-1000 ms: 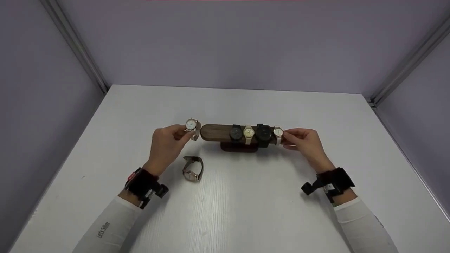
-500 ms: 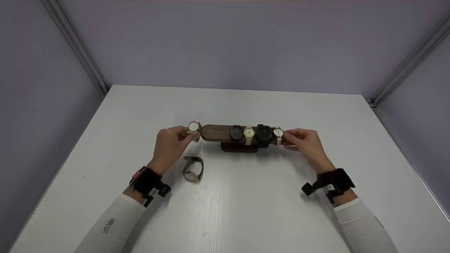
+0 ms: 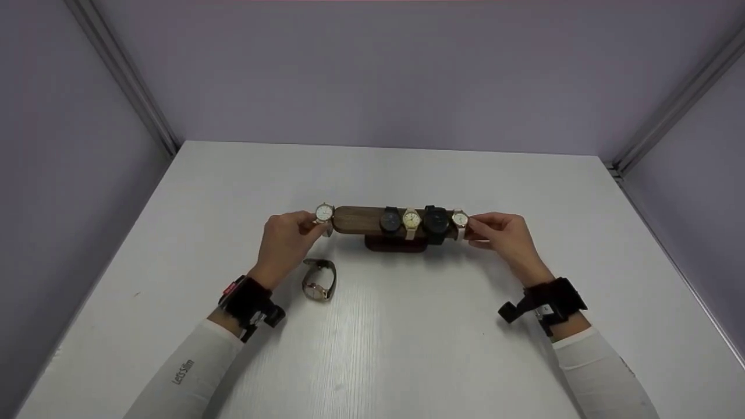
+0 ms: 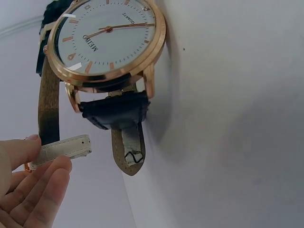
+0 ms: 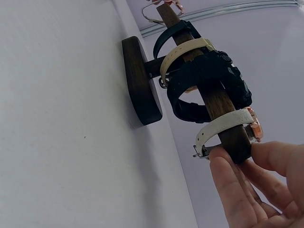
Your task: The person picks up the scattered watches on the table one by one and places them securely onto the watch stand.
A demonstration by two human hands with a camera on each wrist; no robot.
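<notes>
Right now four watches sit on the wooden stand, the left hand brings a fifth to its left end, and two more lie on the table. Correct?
Not quite. Only one loose watch lies on the table, as the head view shows. The rest stands: four on the wooden stand, the left hand bringing a fifth.

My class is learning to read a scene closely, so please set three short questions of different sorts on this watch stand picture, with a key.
1. True or false: the left hand holds a watch at the left end of the wooden stand.
2. How many watches already sit on the stand's bar?
3. Where does the loose watch lie? A) on the table in front of the left hand B) on top of the stand C) under the right hand

Key
1. True.
2. Four.
3. A.
</notes>
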